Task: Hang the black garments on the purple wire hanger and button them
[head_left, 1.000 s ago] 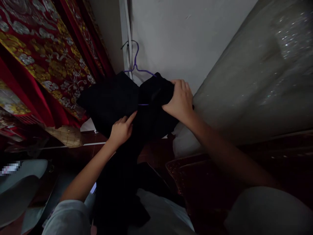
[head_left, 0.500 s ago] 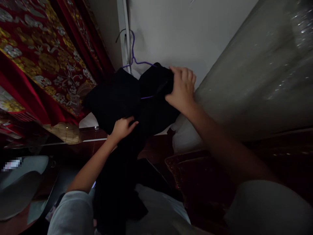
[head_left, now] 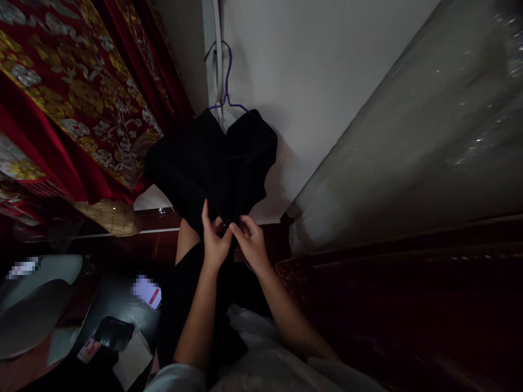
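Note:
A black garment (head_left: 216, 163) hangs on a purple wire hanger (head_left: 226, 81) hooked at the white wall's corner strip. Its lower part trails down over my lap. My left hand (head_left: 213, 242) and my right hand (head_left: 250, 242) meet just below the garment's middle. Both pinch the black cloth there, fingertips almost touching. What lies between the fingertips is too dark to make out beyond the cloth.
Red cloth with gold and silver embroidery (head_left: 69, 92) hangs at the left. A pale sequinned fabric (head_left: 408, 152) fills the right. A dark phone (head_left: 112, 332) and cards lie on a dark surface at the lower left, beside a grey rounded object (head_left: 36, 305).
My right hand left the garment's upper right shoulder and came down to the middle. My left hand shifted slightly right to meet it. The garment now hangs free on the hanger.

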{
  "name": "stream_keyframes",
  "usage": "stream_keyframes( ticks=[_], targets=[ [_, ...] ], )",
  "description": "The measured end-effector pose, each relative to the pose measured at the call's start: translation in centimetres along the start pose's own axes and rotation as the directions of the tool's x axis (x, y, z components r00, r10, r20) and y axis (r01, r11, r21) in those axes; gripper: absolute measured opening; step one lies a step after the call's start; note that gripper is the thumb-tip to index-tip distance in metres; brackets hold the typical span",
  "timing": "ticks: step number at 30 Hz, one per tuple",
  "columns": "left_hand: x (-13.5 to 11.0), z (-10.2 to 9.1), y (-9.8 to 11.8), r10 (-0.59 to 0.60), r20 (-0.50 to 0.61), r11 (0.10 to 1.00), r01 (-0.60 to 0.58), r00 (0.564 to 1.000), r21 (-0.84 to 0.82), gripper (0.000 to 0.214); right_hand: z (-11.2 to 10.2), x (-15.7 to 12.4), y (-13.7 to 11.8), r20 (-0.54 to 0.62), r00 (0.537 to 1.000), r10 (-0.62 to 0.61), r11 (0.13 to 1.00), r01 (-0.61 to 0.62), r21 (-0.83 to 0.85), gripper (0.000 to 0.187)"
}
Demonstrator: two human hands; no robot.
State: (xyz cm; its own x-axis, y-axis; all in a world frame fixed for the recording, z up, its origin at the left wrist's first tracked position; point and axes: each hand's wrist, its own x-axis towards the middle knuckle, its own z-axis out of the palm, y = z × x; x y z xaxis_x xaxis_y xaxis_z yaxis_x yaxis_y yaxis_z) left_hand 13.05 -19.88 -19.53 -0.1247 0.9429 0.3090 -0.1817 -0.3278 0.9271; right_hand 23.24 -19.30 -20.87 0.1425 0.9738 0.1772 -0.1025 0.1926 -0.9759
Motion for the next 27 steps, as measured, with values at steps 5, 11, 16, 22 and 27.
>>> stream_keyframes(
  ticks=[5, 11, 16, 22, 27],
  targets=[
    [-0.4, -0.8, 1.3, 0.054, -0.023, 0.976, -0.048, 0.998, 0.215, 0.026, 0.4, -0.9, -0.5, -0.038, 0.998, -0.053, 0.998, 0.052, -0.036, 0.028],
    [-0.9, -0.6, 2.0, 0.066, 0.037, 0.924, -0.075, 0.997, 0.374, 0.012, -0.1, -1.3, -0.5, -0.158, 0.976, -0.147, 0.986, 0.133, -0.098, 0.025],
    [-0.7, -0.5, 2.1, 0.07, 0.107, 0.908, -0.108, 0.992, 0.405, 0.012, -0.7, -1.4, -0.4, -0.185, 0.954, -0.237, 0.964, 0.207, -0.17, 0.018],
    [-0.9, 0.4, 2.3, 0.097, 0.124, 0.902, -0.14, 0.987, 0.408, 0.012, -1.4, -1.4, -0.6, -0.204, 0.957, -0.207, 0.975, 0.184, -0.126, 0.022],
    [-1.2, 0.7, 2.9, 0.097, 0.133, 0.887, -0.147, 0.986, 0.437, 0.014, -1.7, -1.9, -0.3, -0.178, 0.956, -0.234, 0.962, 0.201, -0.183, 0.02]
  ],
)
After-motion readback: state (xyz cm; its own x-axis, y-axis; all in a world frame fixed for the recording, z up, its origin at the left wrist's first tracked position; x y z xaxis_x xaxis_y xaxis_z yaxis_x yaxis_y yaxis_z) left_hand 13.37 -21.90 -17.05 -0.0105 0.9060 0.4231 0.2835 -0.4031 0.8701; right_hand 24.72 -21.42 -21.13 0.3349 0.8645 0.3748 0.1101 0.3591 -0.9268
